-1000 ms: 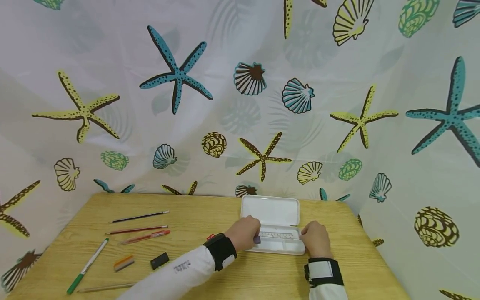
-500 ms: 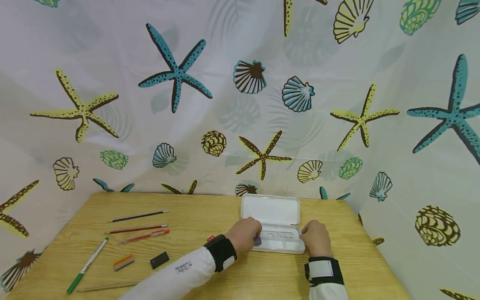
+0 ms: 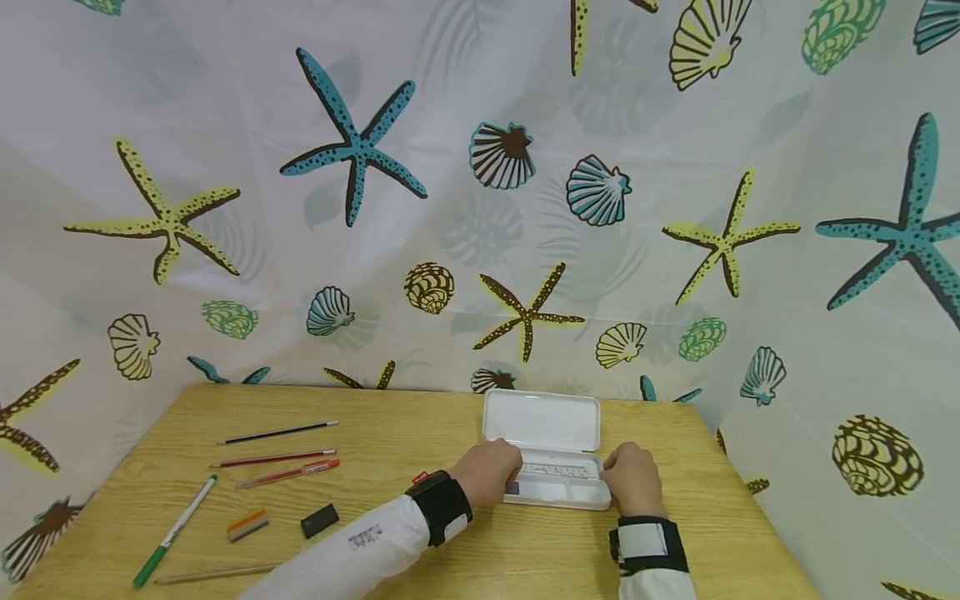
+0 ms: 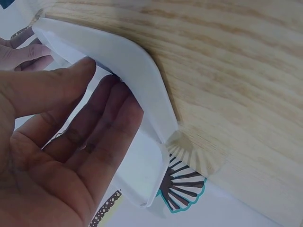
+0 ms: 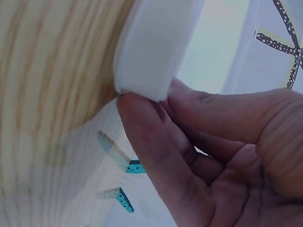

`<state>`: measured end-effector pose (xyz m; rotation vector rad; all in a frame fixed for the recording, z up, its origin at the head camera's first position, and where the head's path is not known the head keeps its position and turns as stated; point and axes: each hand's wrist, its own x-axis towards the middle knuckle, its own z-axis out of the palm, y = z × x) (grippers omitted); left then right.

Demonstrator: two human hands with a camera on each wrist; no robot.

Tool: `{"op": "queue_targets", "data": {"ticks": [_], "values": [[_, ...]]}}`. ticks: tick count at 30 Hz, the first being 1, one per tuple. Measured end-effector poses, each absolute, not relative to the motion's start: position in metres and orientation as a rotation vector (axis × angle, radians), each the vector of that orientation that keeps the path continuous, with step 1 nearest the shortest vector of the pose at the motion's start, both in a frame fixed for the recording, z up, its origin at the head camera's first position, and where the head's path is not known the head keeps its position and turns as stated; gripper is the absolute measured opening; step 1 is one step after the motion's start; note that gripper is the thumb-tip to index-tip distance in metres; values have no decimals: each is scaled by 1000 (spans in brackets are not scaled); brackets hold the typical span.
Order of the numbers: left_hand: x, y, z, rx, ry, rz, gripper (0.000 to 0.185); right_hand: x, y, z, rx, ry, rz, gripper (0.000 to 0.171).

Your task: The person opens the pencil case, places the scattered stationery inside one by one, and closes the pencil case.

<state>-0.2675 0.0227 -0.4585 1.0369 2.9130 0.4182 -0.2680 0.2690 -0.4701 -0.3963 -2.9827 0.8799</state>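
your right hand (image 3: 632, 477) pinches the case (image 3: 558, 492) corner, seen only at its wrist; left hand (image 3: 491, 471) fingers lie straight inside.

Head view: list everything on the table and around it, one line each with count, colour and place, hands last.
Pencil case: 1, white, lid open, centre-right of table.
Small item: 1, purple, at the case's left end, partly hidden.
Pens and pencils: 3, dark, red and red-orange, left of table, far row.
Green-tipped pen: 1, white and green, near left.
Pencil: 1, pale, front left edge.
Orange eraser: 1, left.
Black eraser: 1, beside the orange one.
Table: 1, light wood.
Curtain: white, starfish and shell print, behind.
Left hand: at the case's left end.
Right hand: grips the case's right end.
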Motion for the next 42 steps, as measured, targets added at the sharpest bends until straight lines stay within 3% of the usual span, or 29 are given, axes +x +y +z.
{"op": "queue_targets", "data": {"ticks": [20, 24, 42], "values": [[-266, 16, -445, 1040, 2951, 529, 18, -269, 270, -472, -386, -2989, 855, 6], [-269, 5, -437, 970, 2941, 583, 10, -267, 269, -469, -368, -2981, 857, 5], [-275, -119, -391, 735, 2976, 801, 9, -265, 269, -466, -330, -2988, 871, 7]]}}
